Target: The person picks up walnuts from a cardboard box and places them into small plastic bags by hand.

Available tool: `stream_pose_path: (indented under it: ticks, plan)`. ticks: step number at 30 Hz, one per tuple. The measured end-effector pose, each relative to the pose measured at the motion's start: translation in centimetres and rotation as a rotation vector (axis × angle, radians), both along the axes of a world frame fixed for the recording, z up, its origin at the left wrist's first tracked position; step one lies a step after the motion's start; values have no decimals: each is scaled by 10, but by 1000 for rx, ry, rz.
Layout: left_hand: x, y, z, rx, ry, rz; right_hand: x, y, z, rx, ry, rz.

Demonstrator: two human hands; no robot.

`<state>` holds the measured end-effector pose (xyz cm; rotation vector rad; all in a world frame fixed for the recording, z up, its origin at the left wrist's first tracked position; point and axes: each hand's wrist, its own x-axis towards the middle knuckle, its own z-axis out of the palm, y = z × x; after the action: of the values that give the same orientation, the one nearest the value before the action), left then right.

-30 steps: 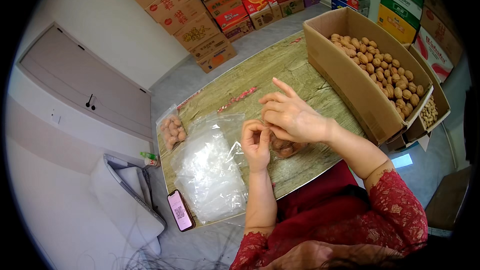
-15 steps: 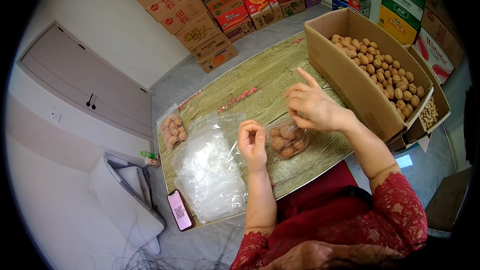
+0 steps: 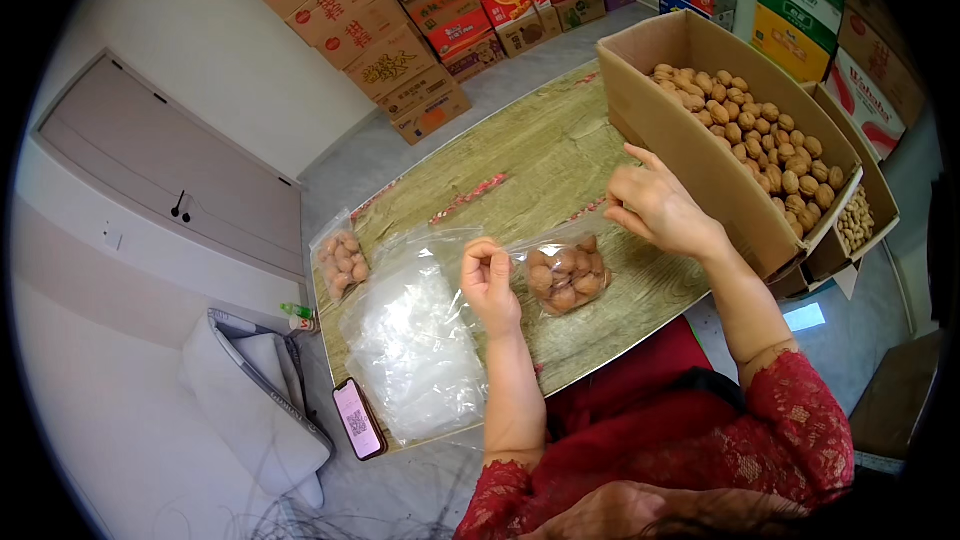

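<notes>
A clear zip bag of walnuts (image 3: 566,277) rests on the wood-patterned table (image 3: 545,180) in front of me. My left hand (image 3: 490,285) is closed, its thumb and fingers pinching the bag's upper left corner. At the upper right corner is my right hand (image 3: 662,205), its index finger stretched out while the thumb and other fingers close at the bag's edge. Left of the bag lies a stack of empty clear plastic bags (image 3: 415,340). Another filled bag of walnuts (image 3: 341,262) stands near the table's left edge.
A tall carton (image 3: 690,155) of loose walnuts (image 3: 770,145) stands at the right, beside a box of peanuts (image 3: 856,220). A phone (image 3: 359,419) with a lit screen lies at the table's near left corner. Stacked cartons (image 3: 385,55) line the back wall.
My right hand has slid to the right along the bag's top, from over the walnuts to the far corner. More of the bag now shows. The left hand stays at its corner.
</notes>
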<state>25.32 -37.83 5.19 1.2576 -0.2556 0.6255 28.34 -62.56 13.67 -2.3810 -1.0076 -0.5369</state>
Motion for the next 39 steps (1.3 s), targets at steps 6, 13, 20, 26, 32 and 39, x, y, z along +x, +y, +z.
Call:
stream_pose_path:
  ticks: [6, 13, 20, 26, 32, 39]
  plan:
    - [14, 15, -21, 4, 11, -21, 7, 8, -14, 198, 36, -36]
    - [5, -5, -10, 430, 497, -286, 9, 12, -57, 658, 376, -151]
    - [14, -10, -38, 607, 635, -157, -31, -4, -107, 713, 516, -186]
    - [35, 3, -3, 396, 519, -40, -50, -36, -152, 816, 688, -286]
    - [78, 107, 91, 510, 483, 253, -55, -21, -132, 622, 498, -292]
    - [136, 227, 89, 682, 508, 522, -52, -18, -123, 556, 457, -292]
